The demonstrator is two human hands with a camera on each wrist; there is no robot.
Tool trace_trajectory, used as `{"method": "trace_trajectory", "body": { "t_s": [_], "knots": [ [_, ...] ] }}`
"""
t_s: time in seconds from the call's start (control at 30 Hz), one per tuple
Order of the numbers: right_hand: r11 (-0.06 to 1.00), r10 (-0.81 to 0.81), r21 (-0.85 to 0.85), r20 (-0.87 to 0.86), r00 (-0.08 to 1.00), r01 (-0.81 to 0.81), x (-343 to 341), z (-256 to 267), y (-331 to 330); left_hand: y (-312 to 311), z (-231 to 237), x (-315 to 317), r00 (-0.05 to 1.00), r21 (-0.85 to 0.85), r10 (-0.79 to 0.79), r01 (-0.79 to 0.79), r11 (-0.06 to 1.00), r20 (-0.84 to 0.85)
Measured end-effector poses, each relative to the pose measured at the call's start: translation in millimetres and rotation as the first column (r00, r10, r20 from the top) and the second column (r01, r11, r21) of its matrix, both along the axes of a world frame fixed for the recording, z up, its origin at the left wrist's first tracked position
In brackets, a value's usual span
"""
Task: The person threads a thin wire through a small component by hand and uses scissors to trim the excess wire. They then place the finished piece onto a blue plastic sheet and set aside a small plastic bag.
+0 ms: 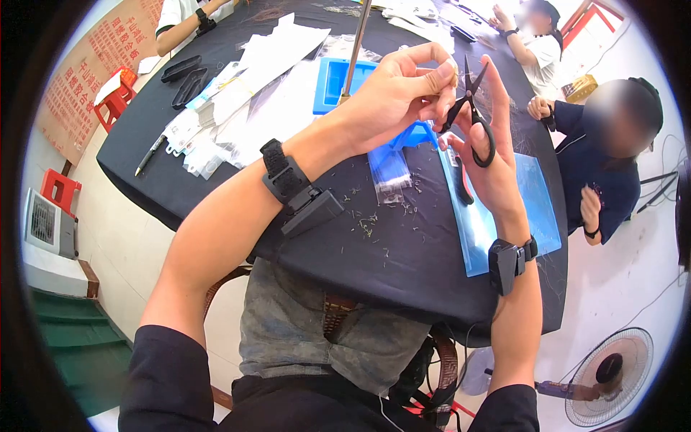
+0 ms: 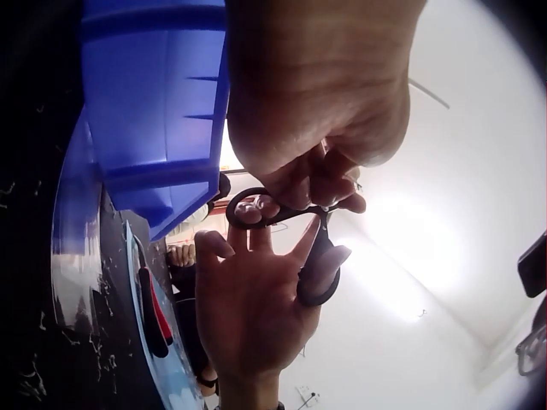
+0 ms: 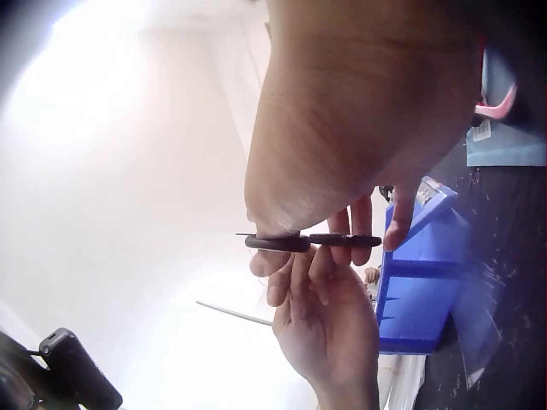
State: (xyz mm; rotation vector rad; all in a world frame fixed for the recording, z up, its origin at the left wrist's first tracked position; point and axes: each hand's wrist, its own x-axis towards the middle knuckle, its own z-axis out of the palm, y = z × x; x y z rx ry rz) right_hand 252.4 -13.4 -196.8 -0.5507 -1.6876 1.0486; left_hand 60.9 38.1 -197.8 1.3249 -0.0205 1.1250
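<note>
In the right grip (image 1: 497,173), black scissors (image 1: 471,98)

In the head view, bright light makes the papers (image 1: 266,65) glare nearly white against the black tablecloth (image 1: 403,252); two faces (image 1: 608,108) are blurred, and the bowed edges end in a black rim. From my left wrist, a glowing ceiling light (image 2: 385,278) backlights my left hand (image 2: 320,102), leaving it in brown shadow. From my right wrist, white glare bleaches the background (image 3: 154,154); my right hand (image 3: 359,128) looks soft.
</note>
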Motion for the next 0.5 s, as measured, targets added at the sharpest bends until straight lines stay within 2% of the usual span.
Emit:
{"method": "trace_trajectory", "body": {
  "t_s": [0.1, 0.17, 0.3, 0.37, 0.5],
  "knots": [
    [1.0, -0.029, 0.007, -0.012, 1.0, 0.029, -0.7, -1.2, 0.4, 0.4, 0.8, -1.3, 1.0, 0.02, -0.03, 0.03, 0.999, 0.001],
    [0.999, 0.005, -0.051, -0.044, 0.999, -0.007, 1.4, -4.6, 3.3, 0.4, 1.0, -1.5, 0.999, 0.026, -0.035, 0.035, 0.999, 0.005],
    [0.998, 0.01, -0.062, -0.06, 0.998, -0.014, -1.8, 2.8, -1.2, 0.4, 0.8, -1.5, 0.999, 0.018, -0.032, 0.032, 0.999, 0.003],
    [0.999, -0.033, -0.03, 0.047, 0.998, 0.035, 1.3, 5.1, -0.9, 1.7, 0.6, -1.3, 0.999, 0.047, -0.036, 0.036, 0.998, -0.003],
    [0.999, -0.013, -0.033, 0.056, 0.998, 0.015, 8.8, -0.9, 4.8, 0.7, 3.4, -3.2, 0.999, 0.093, -0.035, 0.038, 0.995, -0.033]
  ]
}}
